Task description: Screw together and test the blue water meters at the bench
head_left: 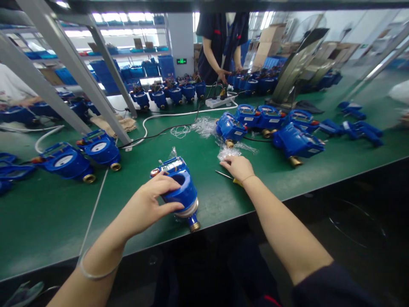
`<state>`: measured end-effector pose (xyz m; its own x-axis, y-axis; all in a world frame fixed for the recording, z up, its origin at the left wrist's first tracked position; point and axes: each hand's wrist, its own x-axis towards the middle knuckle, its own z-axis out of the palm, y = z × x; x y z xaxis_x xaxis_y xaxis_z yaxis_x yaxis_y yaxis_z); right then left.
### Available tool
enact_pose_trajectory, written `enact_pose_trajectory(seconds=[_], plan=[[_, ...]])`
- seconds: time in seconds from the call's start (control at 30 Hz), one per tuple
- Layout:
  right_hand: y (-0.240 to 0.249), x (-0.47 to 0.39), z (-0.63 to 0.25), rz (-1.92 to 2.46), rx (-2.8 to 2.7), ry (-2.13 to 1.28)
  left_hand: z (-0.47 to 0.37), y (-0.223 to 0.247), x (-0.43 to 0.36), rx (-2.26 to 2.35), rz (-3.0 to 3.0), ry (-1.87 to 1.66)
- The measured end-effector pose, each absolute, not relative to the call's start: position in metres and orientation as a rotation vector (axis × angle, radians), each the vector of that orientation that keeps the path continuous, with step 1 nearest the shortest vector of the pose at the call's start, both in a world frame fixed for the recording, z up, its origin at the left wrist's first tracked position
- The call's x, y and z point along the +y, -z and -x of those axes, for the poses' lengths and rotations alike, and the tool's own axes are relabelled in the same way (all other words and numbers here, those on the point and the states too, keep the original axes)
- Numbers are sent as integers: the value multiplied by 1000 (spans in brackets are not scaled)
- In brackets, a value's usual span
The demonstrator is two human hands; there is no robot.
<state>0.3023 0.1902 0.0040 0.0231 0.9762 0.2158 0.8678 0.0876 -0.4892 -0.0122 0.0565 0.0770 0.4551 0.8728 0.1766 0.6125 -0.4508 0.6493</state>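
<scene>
Worktop point(137, 236): green, beneath both grips.
Dialled meters point(65, 164): two, left of left grip.
Open meter point(188, 194): at left grip; brass-ended pipe fitted, rear compartment uncovered, round well without a dial. Judged part-assembled; cover and dial outstanding.
Left grip point(145, 209): thumb and fingers clasping the open meter's well.
Right grip point(239, 167): fingers bunched against clear plastic point(227, 152); pinch unclear.
Screwdriver point(223, 174): partly under right grip.
</scene>
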Motion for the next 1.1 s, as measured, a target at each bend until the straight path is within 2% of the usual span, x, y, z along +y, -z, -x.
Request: enact_pose_trajectory(seconds=[0.13, 0.27, 0.47, 0.57, 0.7, 0.87, 1.0, 1.1], plan=[[-9, 178, -295, 1757, -1979, -244, 2, -60, 44, 1091, -2566, -716], [-21, 137, -265, 1402, -1749, -252, -4, -37, 25, 1210, -2736, -796], [1, 66, -201, 1087, -1321, -1347, -42, 17, -5, 1674, -2150, -1157], [7, 57, -189, 986, -1054, -1623, -68, 39, -7, 1704, -1888, -1409], [2, 55, -186, 929, -843, -1699, -89, 41, 1, 1764, -1613, -1621], [-4, 48, -185, 868, -879, -1705, -70, 25, 19, 1776, -1142, -1673], [-1, 53, -192, 752, -989, -1788, -38, 20, 31, 1552, -782, -1748], [8, 59, -196, 927, -1172, -1635, -23, 14, 33, 1338, -507, -1753]])
